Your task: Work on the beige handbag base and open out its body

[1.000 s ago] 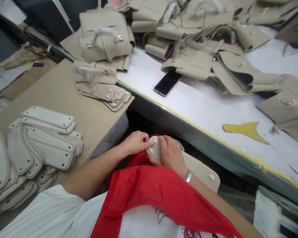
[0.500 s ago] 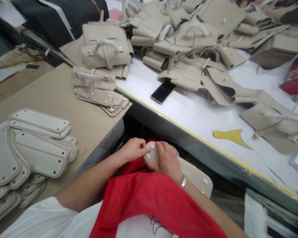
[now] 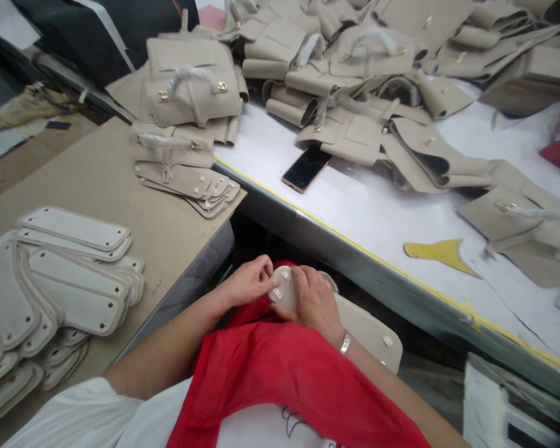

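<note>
Since a moment ago both hands barely moved: left hand (image 3: pixel 249 283) pinches a tab on the beige panel (image 3: pixel 284 287), right hand (image 3: pixel 313 302) still pressing it flat.

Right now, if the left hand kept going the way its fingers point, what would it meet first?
The left hand points right, its fingertips already on the beige panel held over the lap. Going on, it would likely meet the right hand just beyond, though depth is hard to judge.

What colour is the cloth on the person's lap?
Red cloth, seen best in the head view.
</note>
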`<state>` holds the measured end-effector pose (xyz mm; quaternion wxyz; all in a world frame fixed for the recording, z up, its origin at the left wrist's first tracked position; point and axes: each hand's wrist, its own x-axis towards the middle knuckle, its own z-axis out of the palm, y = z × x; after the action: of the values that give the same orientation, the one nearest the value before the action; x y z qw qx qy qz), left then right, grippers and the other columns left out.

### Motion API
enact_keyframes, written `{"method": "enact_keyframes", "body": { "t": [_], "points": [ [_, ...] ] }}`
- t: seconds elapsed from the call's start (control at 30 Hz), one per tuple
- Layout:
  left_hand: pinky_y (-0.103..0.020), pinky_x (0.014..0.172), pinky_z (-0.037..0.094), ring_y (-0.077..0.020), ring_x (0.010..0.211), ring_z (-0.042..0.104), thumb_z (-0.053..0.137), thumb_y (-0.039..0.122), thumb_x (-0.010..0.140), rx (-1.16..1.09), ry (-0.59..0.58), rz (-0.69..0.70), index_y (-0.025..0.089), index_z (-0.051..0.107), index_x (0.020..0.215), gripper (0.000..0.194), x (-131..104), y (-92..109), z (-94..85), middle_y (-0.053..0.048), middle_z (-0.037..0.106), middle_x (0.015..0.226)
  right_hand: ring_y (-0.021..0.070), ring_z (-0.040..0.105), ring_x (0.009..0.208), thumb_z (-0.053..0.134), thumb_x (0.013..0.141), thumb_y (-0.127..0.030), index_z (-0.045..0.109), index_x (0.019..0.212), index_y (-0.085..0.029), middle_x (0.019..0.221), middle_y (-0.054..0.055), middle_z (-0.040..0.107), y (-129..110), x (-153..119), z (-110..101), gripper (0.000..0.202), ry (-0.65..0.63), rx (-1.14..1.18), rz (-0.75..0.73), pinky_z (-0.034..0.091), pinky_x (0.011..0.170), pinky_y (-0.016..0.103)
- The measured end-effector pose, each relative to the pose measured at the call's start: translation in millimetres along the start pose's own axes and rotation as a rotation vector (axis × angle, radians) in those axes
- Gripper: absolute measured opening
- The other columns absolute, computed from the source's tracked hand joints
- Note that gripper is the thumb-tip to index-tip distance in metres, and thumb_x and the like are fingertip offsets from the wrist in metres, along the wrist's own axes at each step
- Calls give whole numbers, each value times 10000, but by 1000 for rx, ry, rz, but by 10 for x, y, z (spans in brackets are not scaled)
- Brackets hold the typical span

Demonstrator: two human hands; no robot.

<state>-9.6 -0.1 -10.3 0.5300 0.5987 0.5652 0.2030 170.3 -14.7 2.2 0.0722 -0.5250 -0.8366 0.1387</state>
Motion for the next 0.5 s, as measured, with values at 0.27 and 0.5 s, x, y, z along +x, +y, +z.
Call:
{"method": "enact_keyframes", "body": {
  "t": [0.27,0.5],
  "points": [
    [-175,404,395,-67,423,473,544,422,777,-417,-254,-70,191,411,940,312,-6,-156,-79,66,498,607,287,462,1032,567,717,-573,428,1239,-84,1164,176,509,88,-41,-33,729,-25,25,-69,358,872,392],
    [-204,447,310,-79,471,423,456,524,796,-3,19,-54,159,507,669,390,-42,69,-8,23,495,564,288,456,1037,572,712,-566,427,1250,-89,1171,179,499,81,-42,29,734,-14,4,-69,355,862,400]
  ]
}}
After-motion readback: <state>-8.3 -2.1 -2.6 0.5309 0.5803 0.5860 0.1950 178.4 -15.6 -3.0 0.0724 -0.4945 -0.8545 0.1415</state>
